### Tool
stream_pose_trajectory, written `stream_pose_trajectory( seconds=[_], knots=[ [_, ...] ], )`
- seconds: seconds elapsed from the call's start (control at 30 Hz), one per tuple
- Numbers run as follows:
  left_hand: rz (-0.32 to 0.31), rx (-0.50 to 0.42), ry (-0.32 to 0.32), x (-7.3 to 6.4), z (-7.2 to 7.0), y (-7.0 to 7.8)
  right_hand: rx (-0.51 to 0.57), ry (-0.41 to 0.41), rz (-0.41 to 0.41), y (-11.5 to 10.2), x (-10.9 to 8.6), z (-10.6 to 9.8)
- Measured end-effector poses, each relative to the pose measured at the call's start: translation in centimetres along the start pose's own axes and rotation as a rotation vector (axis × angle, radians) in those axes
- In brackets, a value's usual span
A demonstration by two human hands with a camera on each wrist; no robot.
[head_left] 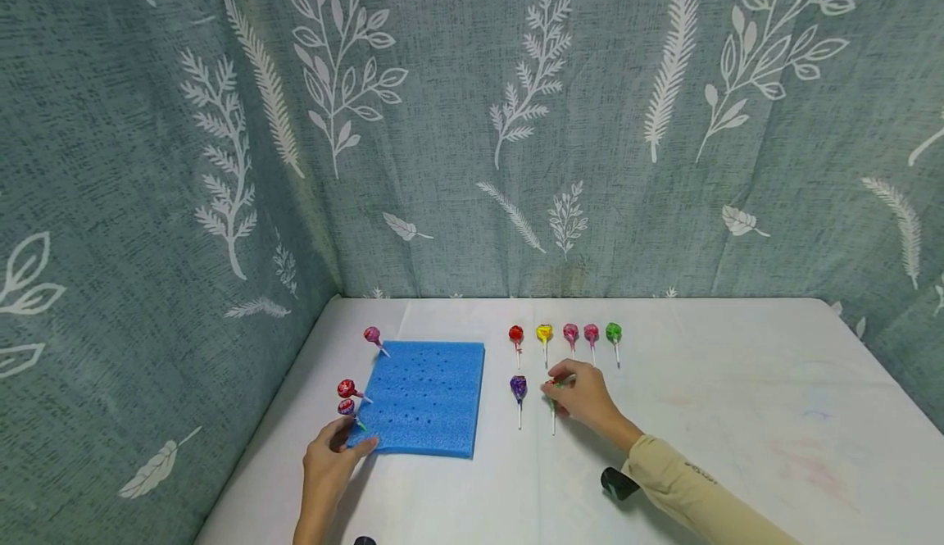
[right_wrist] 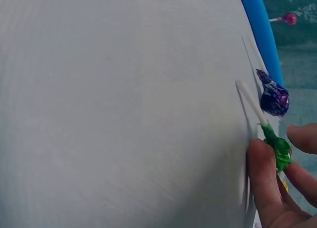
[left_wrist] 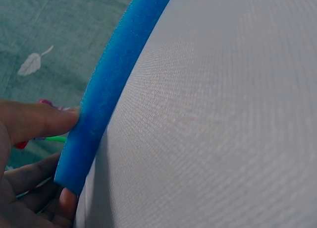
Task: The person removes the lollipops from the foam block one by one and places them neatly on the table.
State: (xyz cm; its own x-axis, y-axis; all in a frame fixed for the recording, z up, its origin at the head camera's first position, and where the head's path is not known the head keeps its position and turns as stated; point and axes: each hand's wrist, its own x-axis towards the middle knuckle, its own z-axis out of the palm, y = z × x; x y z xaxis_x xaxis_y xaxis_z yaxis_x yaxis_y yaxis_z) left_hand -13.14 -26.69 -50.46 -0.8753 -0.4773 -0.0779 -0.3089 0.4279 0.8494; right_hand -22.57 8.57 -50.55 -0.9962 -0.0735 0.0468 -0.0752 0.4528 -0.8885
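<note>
10 lollipops in view, 1 blue foam block, 2 hands. blue foam block (head_left: 442,438) lies flat on the left part of the white surface (head_left: 737,414), small dark holes in rows on its top, too small to count reliably. 3 lollipops stand in it along the left edge, heads leaning left: 1 pink-purple lollipop (head_left: 372,334) at the far corner, 1 red lollipop (head_left: 347,388) toward the near end, 1 red-and-purple lollipop (head_left: 346,406) on a green stick just near of that. other 7 are right of the foam, in 2 rows. far row, 5, left to right: 1 red-wrapped lollipop (head_left: 515,333), 1 yellow lollipop (head_left: 544,332), 2 pink lollipops (head_left: 571,331) side by side, 1 dark green lollipop (head_left: 614,331); heads far, sticks near. near row, 2: 1 purple lollipop (head_left: 519,387) on the left, 1 green lollipop (right_wrist: 281,153) to its right, stick pointing near. left hand (head_left: 329,456) grips the foam's near left corner, thumb on the near edge, other fingers round the left side. right hand (head_left: 583,397) has thumb and fingers curled in close round the green lollipop's head, one fingertip slightly off it; can't tell how firm the hold is. 1 beige sleeve (head_left: 693,488) on the right arm. 1 leaf-print curtain (head_left: 457,119) behind, along far and left sides.
</note>
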Motion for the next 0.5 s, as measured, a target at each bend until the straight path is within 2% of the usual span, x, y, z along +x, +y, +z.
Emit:
stream_pose_trajectory(
  seconds=[0.23,0.5],
  knots=[
    [-0.01,-0.009,-0.008,0.0,-0.1,0.0,-0.022,0.03,0.03,-0.8,0.3,-0.6],
    [-0.023,-0.027,-0.023,-0.1,-0.2,0.3,-0.005,0.032,-0.032,-3.0,0.7,-1.3]
  ],
)
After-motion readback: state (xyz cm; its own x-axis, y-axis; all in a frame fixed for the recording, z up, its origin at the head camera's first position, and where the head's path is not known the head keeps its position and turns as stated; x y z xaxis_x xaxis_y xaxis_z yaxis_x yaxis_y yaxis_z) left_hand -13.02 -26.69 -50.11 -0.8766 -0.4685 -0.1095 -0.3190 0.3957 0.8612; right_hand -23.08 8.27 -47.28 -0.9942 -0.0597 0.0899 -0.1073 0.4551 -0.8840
